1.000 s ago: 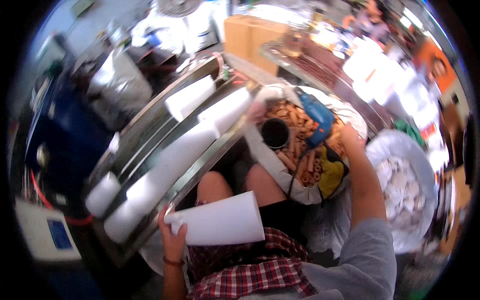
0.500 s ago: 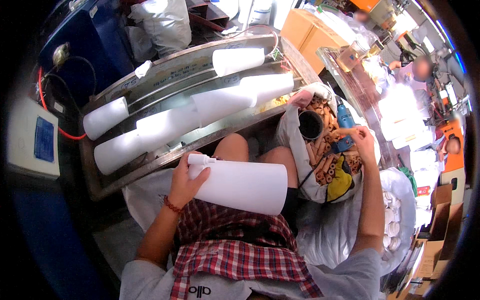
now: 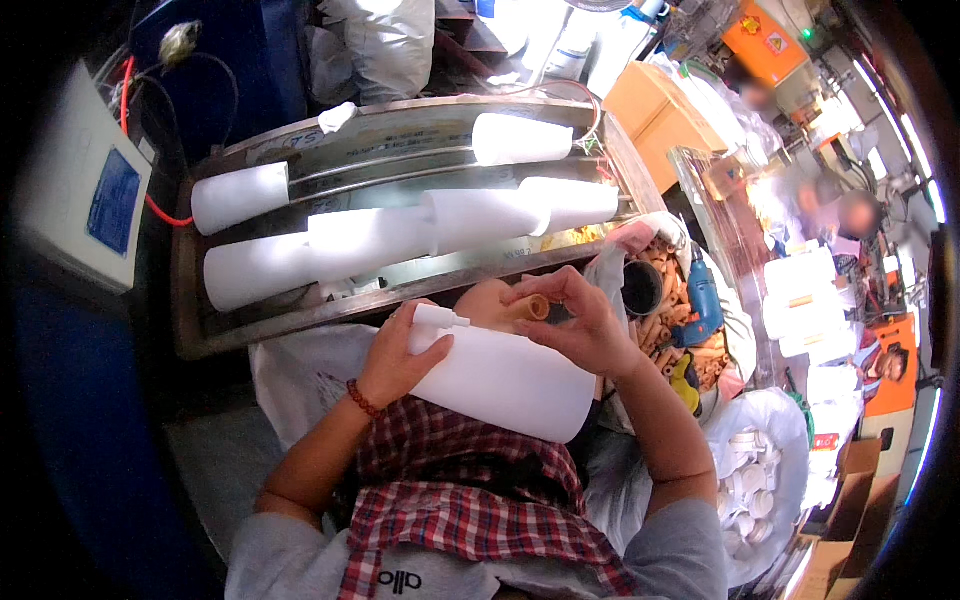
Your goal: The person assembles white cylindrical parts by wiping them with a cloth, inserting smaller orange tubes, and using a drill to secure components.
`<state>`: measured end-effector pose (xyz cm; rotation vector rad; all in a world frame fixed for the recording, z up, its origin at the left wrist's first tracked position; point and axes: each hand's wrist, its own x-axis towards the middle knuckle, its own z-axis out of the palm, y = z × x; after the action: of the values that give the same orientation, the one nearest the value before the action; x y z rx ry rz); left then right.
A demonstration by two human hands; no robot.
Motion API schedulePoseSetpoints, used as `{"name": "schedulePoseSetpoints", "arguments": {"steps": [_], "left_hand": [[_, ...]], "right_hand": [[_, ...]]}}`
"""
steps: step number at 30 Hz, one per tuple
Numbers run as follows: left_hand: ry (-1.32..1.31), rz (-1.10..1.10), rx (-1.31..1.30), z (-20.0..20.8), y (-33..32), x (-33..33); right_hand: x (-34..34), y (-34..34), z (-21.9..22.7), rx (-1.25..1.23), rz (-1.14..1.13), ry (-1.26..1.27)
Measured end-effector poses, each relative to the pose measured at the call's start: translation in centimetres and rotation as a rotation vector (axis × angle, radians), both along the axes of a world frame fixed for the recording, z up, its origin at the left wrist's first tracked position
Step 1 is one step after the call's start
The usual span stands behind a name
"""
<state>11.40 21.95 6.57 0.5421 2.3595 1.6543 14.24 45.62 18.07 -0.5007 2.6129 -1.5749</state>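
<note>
My left hand point(image 3: 385, 365) is wrapped round the narrow end of a large white tapered plastic container point(image 3: 515, 390), which lies across my lap. A stepped white neck point(image 3: 436, 317) shows at that end, beside my thumb. Above the container, my right hand point(image 3: 595, 335) pinches a short tan tube point(image 3: 532, 308) between thumb and fingers, its open end showing. The tube is apart from the neck. To the right, a white sack point(image 3: 738, 315) holds many similar tan tubes point(image 3: 668, 333), along with a blue power tool point(image 3: 703, 300) and a black cup point(image 3: 643, 287).
Ahead stands a long trough point(image 3: 400, 318) with metal rods; several white tapered pieces point(image 3: 370, 244) lie over it. A control box point(image 3: 95, 190) is at left. At right are a lined tub point(image 3: 785, 420) of white caps, a cardboard box point(image 3: 660, 115) and a bench point(image 3: 715, 215). People sit beyond.
My right hand has come left from the sack to above the white container, carrying a tan tube. My left hand keeps its hold; the whole view has shifted slightly.
</note>
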Motion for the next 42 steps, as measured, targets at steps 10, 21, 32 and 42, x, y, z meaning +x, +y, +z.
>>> {"name": "schedulePoseSetpoints", "arguments": {"steps": [10,21,32,42], "left_hand": [[0.085,-0.018,-0.026,0.6,0.5,0.1],[0.216,-0.089,-0.153,0.1,0.5,0.3],[0.371,-0.164,-0.144,1.7,0.6,1.6],[0.214,-0.236,-0.071,4.3,2.9,0.4]], "right_hand": [[1.1,-2.1,-2.0,0.741,0.090,0.141],[0.3,-2.2,-3.9,0.839,0.191,0.497],[-0.1,-3.1,-3.1,0.090,0.147,-0.481],[1.9,-1.5,-5.1,0.341,0.058,-0.007]]}}
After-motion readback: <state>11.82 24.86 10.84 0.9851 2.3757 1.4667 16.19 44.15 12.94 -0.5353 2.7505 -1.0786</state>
